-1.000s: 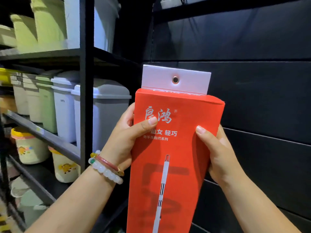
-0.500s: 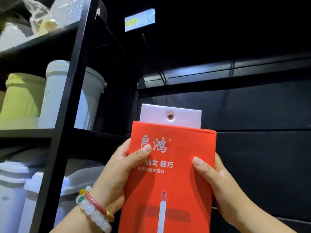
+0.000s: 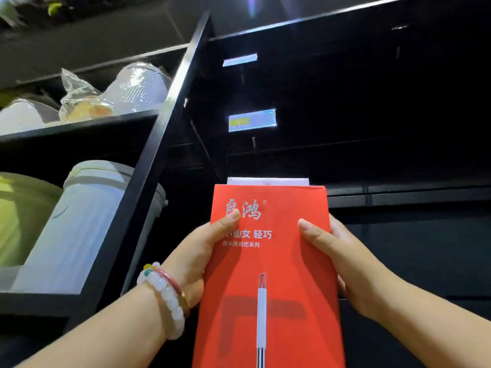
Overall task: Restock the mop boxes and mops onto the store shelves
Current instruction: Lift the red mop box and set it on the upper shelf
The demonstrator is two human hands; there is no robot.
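Observation:
I hold a tall red mop box (image 3: 276,264) upright in front of a black wall panel (image 3: 411,248). A white hang tab (image 3: 267,181) sticks out of its top, with only a thin strip showing. My left hand (image 3: 196,256), with bead bracelets on the wrist, grips the box's left edge, thumb on the front. Gripping the right edge is my right hand (image 3: 342,258), its thumb also on the front. Above the box, a price label (image 3: 252,120) hangs at the end of a display hook.
A black shelf upright (image 3: 148,166) stands just left of the box. Left of it, shelves carry a white bin (image 3: 87,221), a green bin (image 3: 21,216) and plastic-wrapped items (image 3: 111,94). A second label (image 3: 240,59) hangs higher up. The panel to the right is dark.
The view has tilted sharply upward, bringing the upper hooks and labels into sight. The box sits lower in frame, and less of its white tab shows. Both hands keep their grip.

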